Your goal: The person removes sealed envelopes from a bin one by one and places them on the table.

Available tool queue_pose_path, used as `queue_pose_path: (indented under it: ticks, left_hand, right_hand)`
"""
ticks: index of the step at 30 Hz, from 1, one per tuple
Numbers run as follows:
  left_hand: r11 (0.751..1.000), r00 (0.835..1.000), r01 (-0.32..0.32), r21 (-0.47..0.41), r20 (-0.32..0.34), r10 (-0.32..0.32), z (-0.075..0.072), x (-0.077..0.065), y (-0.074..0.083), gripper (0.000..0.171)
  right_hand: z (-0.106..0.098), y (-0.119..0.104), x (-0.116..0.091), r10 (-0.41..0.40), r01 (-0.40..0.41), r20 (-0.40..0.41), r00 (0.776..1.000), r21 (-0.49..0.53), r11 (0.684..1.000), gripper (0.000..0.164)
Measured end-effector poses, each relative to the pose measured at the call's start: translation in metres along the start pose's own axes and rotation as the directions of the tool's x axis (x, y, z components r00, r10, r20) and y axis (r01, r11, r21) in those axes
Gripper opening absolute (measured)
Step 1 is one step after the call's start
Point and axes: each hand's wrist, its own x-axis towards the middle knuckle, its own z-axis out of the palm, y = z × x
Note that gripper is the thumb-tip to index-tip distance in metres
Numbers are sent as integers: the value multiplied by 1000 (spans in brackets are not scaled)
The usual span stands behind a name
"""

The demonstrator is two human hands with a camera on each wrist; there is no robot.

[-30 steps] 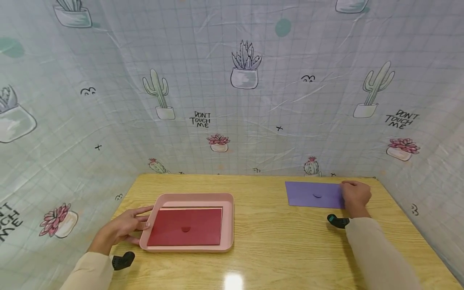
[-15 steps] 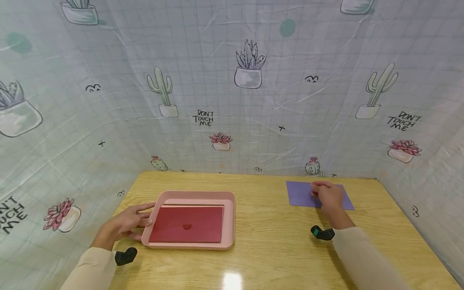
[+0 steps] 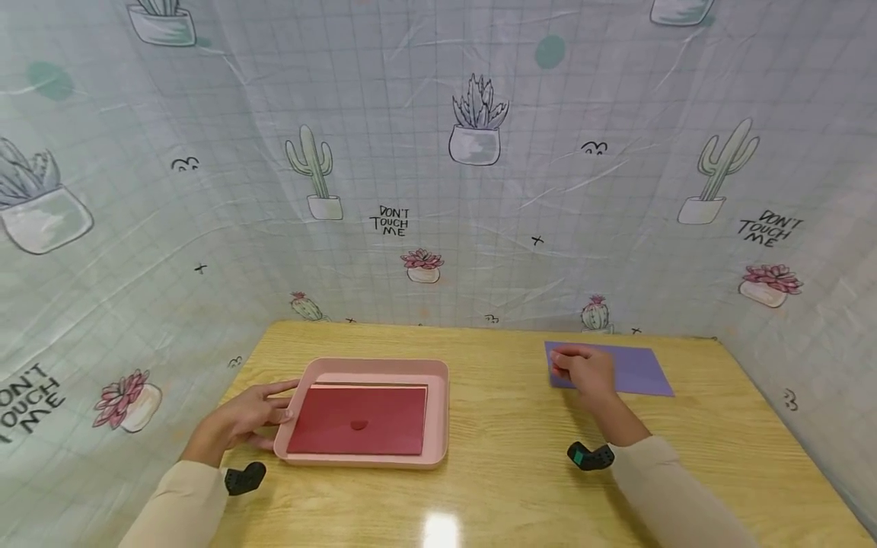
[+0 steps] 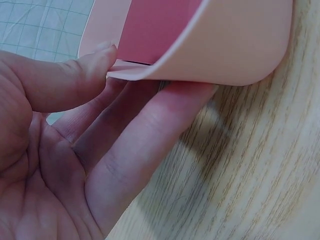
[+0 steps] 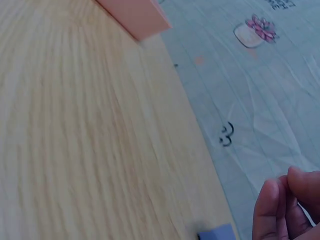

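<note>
At the left of the table, my left hand (image 3: 250,411) grips the near-left side of a pink tray (image 3: 438,411). In the left wrist view its thumb lies on the tray's rim (image 4: 175,57), with the other fingers against the outside and underside. Inside the tray lies a red envelope (image 3: 384,438) with a half-round thumb notch; a pale edge shows behind it. My right hand (image 3: 589,373) hovers over the left part of a purple envelope (image 3: 637,369), partly covering it. In the right wrist view its fingers are curled, thumb near the fingertips (image 5: 270,192), holding nothing.
The wooden table (image 3: 493,426) stretches between tray and purple envelope. A curtain (image 3: 507,274) printed with cacti hangs behind and along both sides. Black devices (image 3: 591,457) sit on both wrists.
My right hand has moved left from the purple envelope's right end to over its left part; the envelope stays on the table. My left hand keeps its grip on the tray.
</note>
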Motion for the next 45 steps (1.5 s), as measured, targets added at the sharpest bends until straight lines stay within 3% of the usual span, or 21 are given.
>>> queue_pose_path:
  ticks: [12, 34, 45]
  left_hand:
    - [1000, 1000, 6, 3, 2, -6, -2, -3, -1, 74]
    - [1000, 999, -3, 8, -37, 3, 3, -2, 3, 72]
    - [1000, 1000, -11, -5, -17, 11, 2, -1, -1, 73]
  right_hand:
    - [44, 5, -24, -4, -1, 74, 997, 62, 998, 33]
    - [87, 2, -56, -59, 45, 181, 982, 84, 996, 28]
    - [111, -1, -70, -51, 32, 215, 975, 91, 995, 24]
